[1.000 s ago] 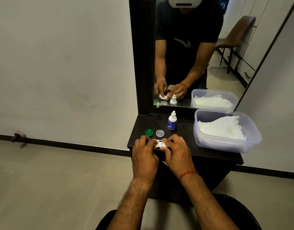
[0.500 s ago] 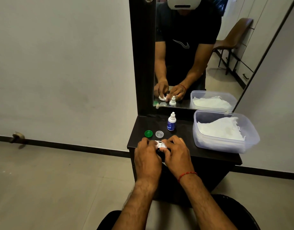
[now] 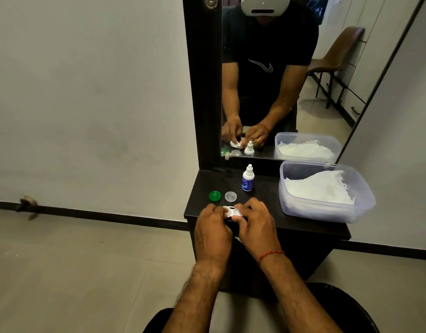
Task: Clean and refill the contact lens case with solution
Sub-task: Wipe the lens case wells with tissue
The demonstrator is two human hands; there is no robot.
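Observation:
Both hands meet at the front edge of the black dresser top [image 3: 303,227]. My left hand [image 3: 213,233] and my right hand [image 3: 256,227] together grip the white contact lens case [image 3: 232,211], of which only a small part shows between the fingers. The mirror reflection shows white tissue pressed on the case under one hand. Behind the hands lie a green cap [image 3: 214,196] and a clear cap [image 3: 230,196], both off the case. The small white solution bottle [image 3: 248,178] with a blue label stands upright farther back, capped.
A clear plastic tub [image 3: 289,200] holding white tissue sits on the right of the top. The mirror [image 3: 279,80] rises right behind it in a black frame. Grey wall on the left, tiled floor below, a dark round bin [image 3: 351,308] by my legs.
Hands stay on the case at the same spot; fingers shift slightly. The camera has tilted a little.

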